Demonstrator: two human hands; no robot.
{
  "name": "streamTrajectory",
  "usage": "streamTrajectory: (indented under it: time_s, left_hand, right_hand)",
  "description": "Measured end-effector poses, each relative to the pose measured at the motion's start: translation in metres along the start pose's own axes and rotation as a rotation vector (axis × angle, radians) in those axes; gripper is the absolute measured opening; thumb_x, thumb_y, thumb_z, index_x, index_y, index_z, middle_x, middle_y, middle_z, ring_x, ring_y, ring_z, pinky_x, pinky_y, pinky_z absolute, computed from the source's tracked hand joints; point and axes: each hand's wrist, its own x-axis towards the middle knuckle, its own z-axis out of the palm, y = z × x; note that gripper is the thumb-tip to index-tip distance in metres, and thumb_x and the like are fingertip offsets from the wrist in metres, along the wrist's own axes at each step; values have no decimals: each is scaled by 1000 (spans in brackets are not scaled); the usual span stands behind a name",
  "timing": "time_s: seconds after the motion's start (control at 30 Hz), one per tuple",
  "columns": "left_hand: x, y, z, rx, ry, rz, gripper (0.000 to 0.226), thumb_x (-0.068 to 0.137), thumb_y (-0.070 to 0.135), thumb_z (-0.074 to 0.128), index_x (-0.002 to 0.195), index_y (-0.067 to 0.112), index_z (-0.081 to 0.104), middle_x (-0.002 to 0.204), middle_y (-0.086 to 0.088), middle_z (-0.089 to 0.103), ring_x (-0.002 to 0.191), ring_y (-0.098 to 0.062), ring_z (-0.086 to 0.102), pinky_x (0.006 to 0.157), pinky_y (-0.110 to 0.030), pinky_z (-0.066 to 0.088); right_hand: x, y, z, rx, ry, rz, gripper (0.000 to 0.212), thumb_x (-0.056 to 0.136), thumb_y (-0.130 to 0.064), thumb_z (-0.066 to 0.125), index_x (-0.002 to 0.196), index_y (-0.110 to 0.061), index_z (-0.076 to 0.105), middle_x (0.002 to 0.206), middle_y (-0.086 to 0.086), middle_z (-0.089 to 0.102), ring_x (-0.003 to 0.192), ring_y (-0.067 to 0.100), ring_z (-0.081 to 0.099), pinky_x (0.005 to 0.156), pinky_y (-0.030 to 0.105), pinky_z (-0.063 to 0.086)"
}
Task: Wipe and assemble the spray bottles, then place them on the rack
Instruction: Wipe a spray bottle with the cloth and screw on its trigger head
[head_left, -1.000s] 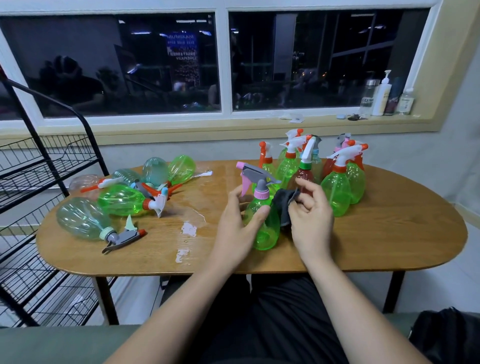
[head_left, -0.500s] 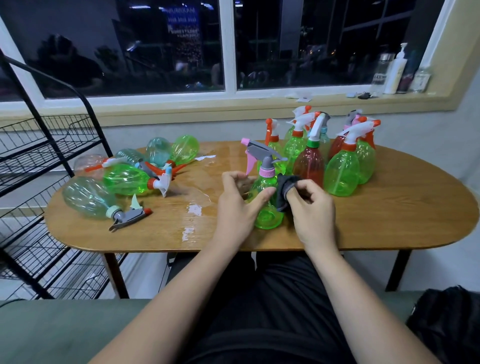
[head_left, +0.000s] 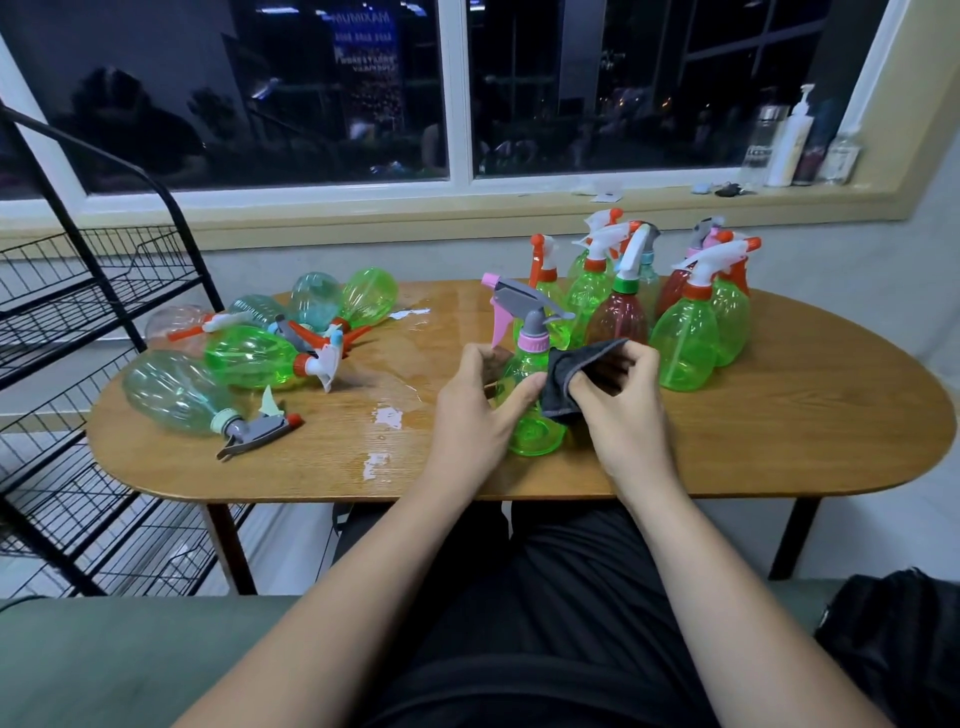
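A green spray bottle (head_left: 532, 434) with a grey and pink trigger head stands upright on the wooden table (head_left: 779, 441). My left hand (head_left: 475, 410) grips its body from the left, thumb across the front. My right hand (head_left: 626, 410) pinches a dark grey cloth (head_left: 569, 376) against the bottle's right side. Several assembled bottles (head_left: 685, 338) stand upright behind, green and dark red. Several more bottles (head_left: 249, 356) lie on their sides at the table's left. The black wire rack (head_left: 78, 312) stands to the left of the table.
Wet patches (head_left: 387, 415) shine on the tabletop left of my hands. Bottles and a pump dispenser (head_left: 789, 140) line the window sill at the right. A dark bag (head_left: 904, 639) lies at the lower right beside my lap.
The camera has tilted, so the scene sits lower in view. My right hand has moved the cloth slightly down the bottle's right side; my left hand keeps its grip.
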Motion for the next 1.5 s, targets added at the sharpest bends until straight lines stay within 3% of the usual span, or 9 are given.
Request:
streamTrajectory:
  time_s: [0.23, 0.4, 0.57, 0.67, 0.9, 1.13, 1.27, 1.37, 1.5]
  left_hand:
    - [2, -4, 1, -1, -40, 39, 25, 103, 37, 65, 120, 20, 65, 115, 10, 72, 108, -11, 69, 91, -33, 57]
    - [4, -6, 0, 108, -35, 125, 38, 101, 40, 54, 129, 18, 69, 121, 6, 68, 114, -5, 63, 93, -20, 49]
    - [4, -7, 2, 108, -37, 109, 30, 109, 27, 54, 134, 17, 67, 126, 6, 68, 120, -4, 60, 100, -25, 49]
    - [3, -8, 3, 111, -55, 95, 32, 112, 31, 50, 137, 18, 66, 127, 6, 68, 122, -8, 61, 104, -29, 48]
    - [-1, 1, 0, 48, -61, 54, 36, 115, 36, 40, 141, 20, 60, 127, 10, 69, 119, -4, 62, 97, -20, 45]
    - [-2, 5, -2, 72, -55, -38, 34, 112, 48, 42, 137, 30, 55, 91, 19, 63, 88, 5, 60, 71, -11, 38]
    - [-2, 6, -2, 56, -47, -76, 40, 109, 52, 45, 137, 25, 50, 101, 15, 67, 88, 3, 61, 71, -17, 42]
    - [-1, 4, -1, 46, -27, -79, 35, 108, 51, 49, 126, 22, 50, 104, 12, 69, 91, -3, 63, 74, -28, 44]
    - [0, 2, -1, 27, -64, -60, 27, 110, 48, 49, 120, 23, 55, 105, 11, 72, 94, -3, 67, 74, -23, 47]
  right_hand:
    - [9, -19, 8, 101, -222, -129, 40, 89, -25, 70, 127, -31, 65, 131, -3, 71, 125, 14, 66, 110, 41, 51]
    - [14, -25, 16, -2, -300, -118, 20, 98, -26, 63, 116, -30, 70, 115, -7, 76, 113, 12, 69, 104, 43, 53]
    - [11, -23, 12, -89, -342, -91, 32, 108, -19, 55, 133, -37, 65, 125, -19, 71, 118, -7, 62, 98, 14, 46]
    - [5, -17, 9, -135, -371, -62, 33, 111, -23, 50, 134, -45, 59, 130, -22, 68, 119, -12, 59, 93, 9, 43]
    - [-2, 6, -9, -380, -485, -67, 53, 111, -42, 48, 162, -41, 36, 155, -16, 53, 146, 5, 45, 121, 35, 36]
    - [-7, -1, -15, -628, -619, -136, 54, 103, -26, 63, 154, -30, 45, 148, -8, 59, 135, 14, 53, 102, 28, 42]
    - [0, -13, -13, -599, -652, -51, 35, 97, -33, 67, 130, -32, 58, 119, -14, 70, 111, 12, 65, 99, 37, 52]
    - [5, -20, -10, -481, -629, -60, 45, 84, -51, 61, 126, -34, 59, 116, -12, 73, 111, 14, 69, 103, 50, 54]
    - [8, -36, -2, -391, -535, -122, 53, 85, -31, 64, 138, -29, 60, 121, -9, 73, 112, 13, 67, 106, 42, 52]
